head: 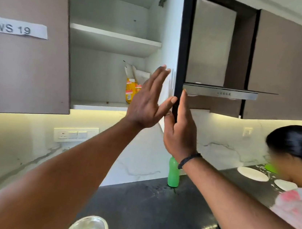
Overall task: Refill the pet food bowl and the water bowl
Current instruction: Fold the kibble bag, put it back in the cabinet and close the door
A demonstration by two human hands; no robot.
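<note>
While my right hand (179,131) closes its grip on the dark edge of the open cabinet door (181,61), my left hand (148,102) is raised flat beside it, fingers spread wide and holding nothing, in front of the yellow food packet (130,91) standing on the cabinet's bottom shelf (98,105). Below, on the black table (153,209): one clear glass bowl (87,227) at the near edge, one green bottle (173,174) upright against the marble wall, two white plates (252,174) farther right beside a second person (297,151).
</note>
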